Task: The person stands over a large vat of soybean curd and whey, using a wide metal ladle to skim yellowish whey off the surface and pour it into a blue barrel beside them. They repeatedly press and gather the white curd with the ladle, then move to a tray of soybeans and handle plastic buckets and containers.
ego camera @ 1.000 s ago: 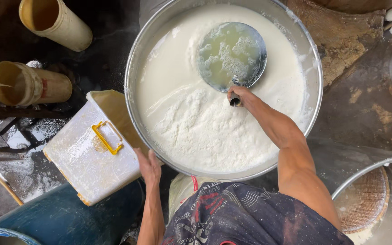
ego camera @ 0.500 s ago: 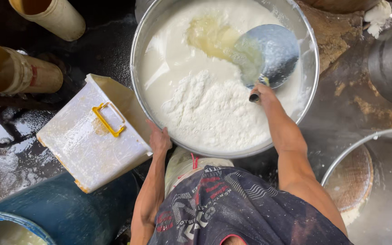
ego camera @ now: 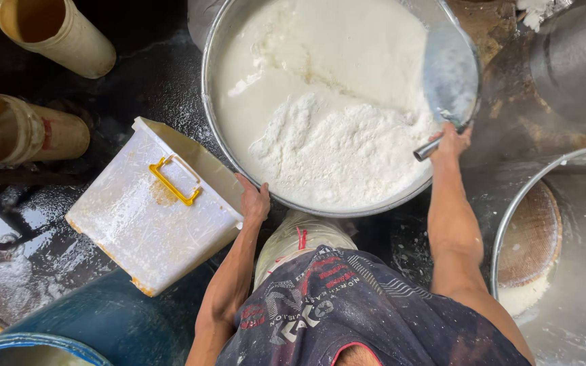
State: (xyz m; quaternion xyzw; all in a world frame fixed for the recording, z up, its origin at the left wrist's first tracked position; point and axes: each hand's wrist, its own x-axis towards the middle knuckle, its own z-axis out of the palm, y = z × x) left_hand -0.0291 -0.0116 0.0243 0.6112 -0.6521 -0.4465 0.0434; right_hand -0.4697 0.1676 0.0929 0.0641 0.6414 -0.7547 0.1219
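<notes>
far to the left of the left hand, two tan cylindrical tubes lie on the dark wet floor: an upper tube (ego camera: 55, 35) with its open mouth showing, and a lower tube (ego camera: 25, 132) with a reddish band. just left of the left hand sits a white plastic box (ego camera: 154, 207), tilted, with a yellow handle (ego camera: 174, 180) on its upward face; its near corner almost touches the hand. below that box, a blue barrel (ego camera: 103, 325) curves along the bottom edge.

the left hand (ego camera: 255, 200) rests on the near rim of the big metal basin (ego camera: 213, 122), fingers curled loosely over the edge and gripping it, not spread. the basin fills the space between and above both hands and holds white liquid with a heap of curdled white clumps (ego camera: 337, 146) toward its near side. under the basin's near rim, between the arms, a pale wrapped bundle with a red tie (ego camera: 296, 244) shows above the person's dark printed shirt (ego camera: 347, 312).

the right hand (ego camera: 450, 144) is closed in a fist around the short handle of a wide, shallow metal scoop (ego camera: 450, 71), whose bowl sits tilted against the basin's right wall, just above the hand. right of the right arm stands a second metal basin (ego camera: 510, 224) holding a round woven tray (ego camera: 532, 237) and some white residue.
</notes>
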